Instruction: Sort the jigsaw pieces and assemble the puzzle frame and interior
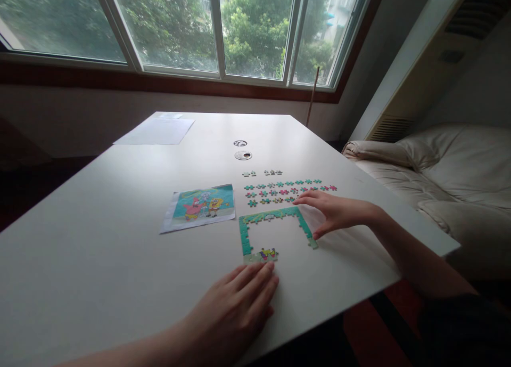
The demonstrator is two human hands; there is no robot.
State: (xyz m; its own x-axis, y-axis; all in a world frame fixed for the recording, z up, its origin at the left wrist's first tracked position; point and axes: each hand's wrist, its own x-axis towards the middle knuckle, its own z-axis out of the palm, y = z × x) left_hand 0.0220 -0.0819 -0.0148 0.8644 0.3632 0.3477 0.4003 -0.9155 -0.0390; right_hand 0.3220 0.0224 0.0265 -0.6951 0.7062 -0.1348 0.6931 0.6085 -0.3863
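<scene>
A jigsaw puzzle border (244, 235) lies on the white table, joined along the top, the left side, part of the right side and the bottom left. My left hand (243, 303) rests flat, its fingertips at the lower edge of the bottom-left pieces. My right hand (333, 210) is spread at the border's right side. Its thumb is by the lower right pieces, and its index finger reaches the loose puzzle pieces (283, 192), which lie in rows above the border. Whether that finger touches a piece, I cannot tell. Left of the border lies a printed cartoon picture (203, 204).
Two round inserts (243, 155) are set in the tabletop (120, 239) beyond the pieces. A white sheet (159, 131) lies at the far left corner. A pale leather sofa (451, 170) stands to the right, with a thin stick (313, 95) by the window.
</scene>
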